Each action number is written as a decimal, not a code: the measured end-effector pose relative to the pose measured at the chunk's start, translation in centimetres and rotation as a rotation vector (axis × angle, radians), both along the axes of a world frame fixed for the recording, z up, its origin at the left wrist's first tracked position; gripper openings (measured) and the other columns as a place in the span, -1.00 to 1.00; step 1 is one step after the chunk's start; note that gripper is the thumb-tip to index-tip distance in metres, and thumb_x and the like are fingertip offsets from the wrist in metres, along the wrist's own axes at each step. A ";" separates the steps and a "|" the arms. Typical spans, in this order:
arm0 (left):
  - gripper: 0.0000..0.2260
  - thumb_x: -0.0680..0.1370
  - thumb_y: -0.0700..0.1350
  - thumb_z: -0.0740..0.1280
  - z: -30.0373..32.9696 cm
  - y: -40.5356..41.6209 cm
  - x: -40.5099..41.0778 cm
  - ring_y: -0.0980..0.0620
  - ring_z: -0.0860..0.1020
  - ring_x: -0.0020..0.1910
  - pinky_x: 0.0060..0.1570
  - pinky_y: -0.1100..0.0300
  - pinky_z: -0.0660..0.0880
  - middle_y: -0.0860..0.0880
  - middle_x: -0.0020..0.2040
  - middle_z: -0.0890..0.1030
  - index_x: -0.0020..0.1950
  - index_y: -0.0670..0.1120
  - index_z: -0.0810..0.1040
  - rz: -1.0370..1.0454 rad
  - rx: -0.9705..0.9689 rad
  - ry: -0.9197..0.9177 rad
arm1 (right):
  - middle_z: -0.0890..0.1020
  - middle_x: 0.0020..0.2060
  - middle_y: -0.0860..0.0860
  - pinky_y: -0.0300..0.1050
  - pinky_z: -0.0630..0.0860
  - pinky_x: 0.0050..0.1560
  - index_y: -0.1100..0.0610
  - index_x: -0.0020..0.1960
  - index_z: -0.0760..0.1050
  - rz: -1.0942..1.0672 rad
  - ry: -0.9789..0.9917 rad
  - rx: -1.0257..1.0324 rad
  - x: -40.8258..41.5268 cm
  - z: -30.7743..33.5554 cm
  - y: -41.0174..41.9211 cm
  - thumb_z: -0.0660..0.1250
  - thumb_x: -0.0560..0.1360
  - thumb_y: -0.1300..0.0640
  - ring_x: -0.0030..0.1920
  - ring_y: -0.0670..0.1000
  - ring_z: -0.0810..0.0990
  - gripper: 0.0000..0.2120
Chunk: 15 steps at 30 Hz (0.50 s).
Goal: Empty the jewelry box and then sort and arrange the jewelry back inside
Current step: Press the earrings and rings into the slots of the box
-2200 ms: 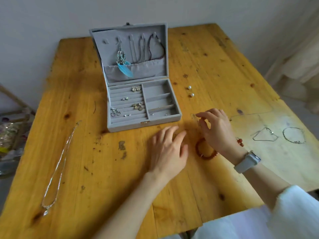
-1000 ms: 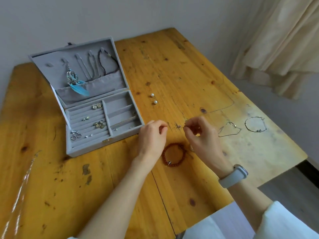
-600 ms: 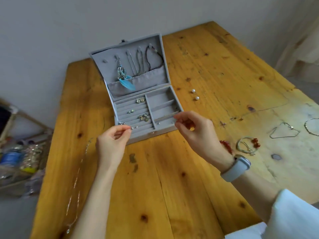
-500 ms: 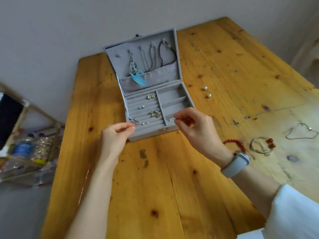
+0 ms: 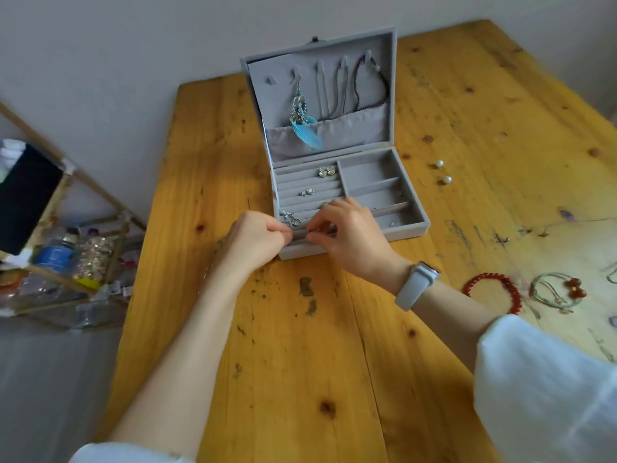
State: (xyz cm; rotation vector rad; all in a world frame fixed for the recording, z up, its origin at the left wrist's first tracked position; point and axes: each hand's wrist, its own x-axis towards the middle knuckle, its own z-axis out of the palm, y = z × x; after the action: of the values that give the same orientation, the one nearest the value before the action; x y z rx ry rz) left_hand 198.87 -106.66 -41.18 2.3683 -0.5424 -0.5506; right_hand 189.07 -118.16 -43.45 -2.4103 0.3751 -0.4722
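Grey velvet lines the box (image 5: 354,243), which stands open at the far middle of the bench (image 5: 293,362), lid propped upright. In the head view, both your hands meet over its front ring rows: the left hand (image 5: 255,240) has its fingers curled with the tips pinched together, and the right hand (image 5: 350,235) pinches toward it, tips almost touching. Whatever you hold between them is too small to make out; it looks like a tiny stud or a fine chain. Earrings (image 5: 326,171) sit in the rolls behind, and a feather piece (image 5: 305,133) hangs in the lid. Two pearls (image 5: 443,171) lie right of the box, a red bracelet (image 5: 492,290) and a cord bracelet (image 5: 556,290) near your right forearm. Such small metal is probably light, slick and easy to drop, so grip it by its post or clasp and press it into the soft slot rather than letting go above it.
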 end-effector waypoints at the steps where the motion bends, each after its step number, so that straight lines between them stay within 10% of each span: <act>1: -0.90 0.46 -0.14 0.37 0.1 -0.1 0.0 0.01 0.52 0.02 0.02 0.18 0.41 0.03 -0.10 0.58 -0.07 -0.02 0.66 0.002 0.003 0.000 | 0.48 -0.21 -0.07 -0.07 0.34 -0.02 0.10 -0.08 0.59 0.001 0.018 -0.020 0.2 0.0 0.1 0.37 0.43 0.10 -0.03 0.07 0.45 -0.90; 15: -0.89 0.45 -0.14 0.39 -1.6 0.7 -0.8 0.08 0.33 -0.33 -0.34 0.22 0.28 0.06 -0.31 0.33 -0.11 0.00 0.47 0.071 -0.198 -0.116 | 0.46 -0.16 -0.11 -0.12 0.14 -0.07 0.01 -0.04 0.57 -0.029 0.086 -0.062 0.8 0.0 0.1 0.32 0.47 0.05 0.01 0.01 0.39 -0.90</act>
State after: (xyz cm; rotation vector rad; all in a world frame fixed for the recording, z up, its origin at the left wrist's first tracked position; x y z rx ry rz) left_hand 198.12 -105.92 -42.76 2.2297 -0.5356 -0.3141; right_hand 189.83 -118.08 -43.50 -2.4938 0.4399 -0.3998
